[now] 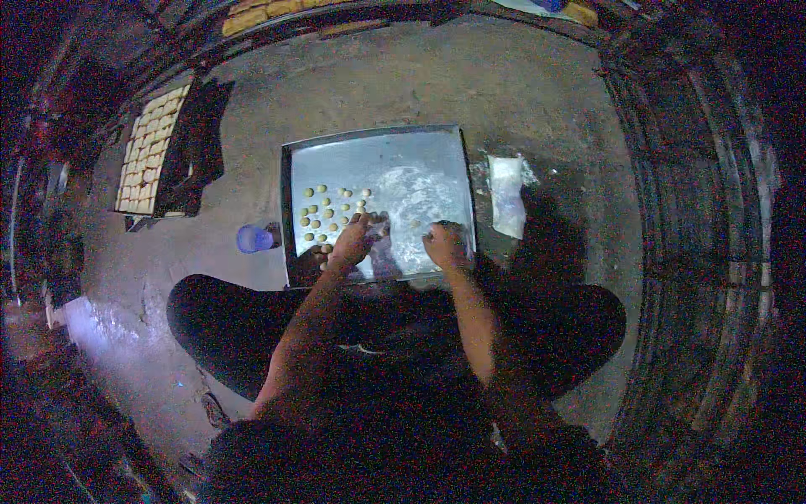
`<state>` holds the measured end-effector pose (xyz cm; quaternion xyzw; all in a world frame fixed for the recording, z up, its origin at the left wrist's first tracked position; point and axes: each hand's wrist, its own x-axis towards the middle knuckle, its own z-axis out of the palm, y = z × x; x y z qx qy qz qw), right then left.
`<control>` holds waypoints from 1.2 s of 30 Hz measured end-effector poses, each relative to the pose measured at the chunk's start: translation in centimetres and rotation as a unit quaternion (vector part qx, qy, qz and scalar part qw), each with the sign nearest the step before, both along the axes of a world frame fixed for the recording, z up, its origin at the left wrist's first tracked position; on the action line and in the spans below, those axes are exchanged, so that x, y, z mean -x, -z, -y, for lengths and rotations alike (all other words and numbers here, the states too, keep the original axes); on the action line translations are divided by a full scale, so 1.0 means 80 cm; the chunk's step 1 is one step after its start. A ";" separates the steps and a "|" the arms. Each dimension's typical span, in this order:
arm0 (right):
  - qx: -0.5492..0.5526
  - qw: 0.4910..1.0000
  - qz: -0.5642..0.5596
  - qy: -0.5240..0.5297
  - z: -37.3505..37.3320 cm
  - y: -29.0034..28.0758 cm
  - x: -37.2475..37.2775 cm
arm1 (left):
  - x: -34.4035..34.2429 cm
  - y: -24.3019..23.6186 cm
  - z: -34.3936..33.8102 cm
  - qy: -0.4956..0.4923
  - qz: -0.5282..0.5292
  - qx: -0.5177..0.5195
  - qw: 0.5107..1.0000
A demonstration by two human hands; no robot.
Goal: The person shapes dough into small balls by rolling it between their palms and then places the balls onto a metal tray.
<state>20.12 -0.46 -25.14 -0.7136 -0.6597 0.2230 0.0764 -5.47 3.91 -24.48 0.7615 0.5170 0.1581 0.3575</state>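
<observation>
A blue plastic cup (pixel 253 238) stands left of the floured square metal tray (pixel 378 139); a clear plastic bag of flour (pixel 507 195) lies right. Small round pale dough balls (pixel 323 210) dot the tray's left half. The left hand (pixel 353 241) and right hand (pixel 444 245) rest curled on the near edge; whether they grasp anything, I cannot tell. Far left sits a dark rack of pale square biscuits (pixel 149 151).

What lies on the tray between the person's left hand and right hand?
In the head view, only the flour-dusted surface of the metal tray shows between the left hand and the right hand; the small dough balls lie further left.
</observation>
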 end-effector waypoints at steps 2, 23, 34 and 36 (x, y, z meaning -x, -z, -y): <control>-0.013 0.998 -0.029 0.050 -0.006 0.006 0.001 | 0.004 -0.046 -0.008 -0.009 0.007 0.037 0.999; -0.085 0.990 -0.093 0.064 -0.053 0.044 0.007 | 0.042 -0.205 -0.051 -0.162 0.177 -0.002 0.971; -0.288 0.934 -0.142 -0.159 -0.065 -0.279 0.170 | 0.013 -0.198 -0.070 -0.234 0.575 0.340 0.706; -0.287 0.930 -0.163 -0.162 -0.060 -0.293 0.164 | 0.012 -0.216 -0.070 -0.213 0.597 0.324 0.702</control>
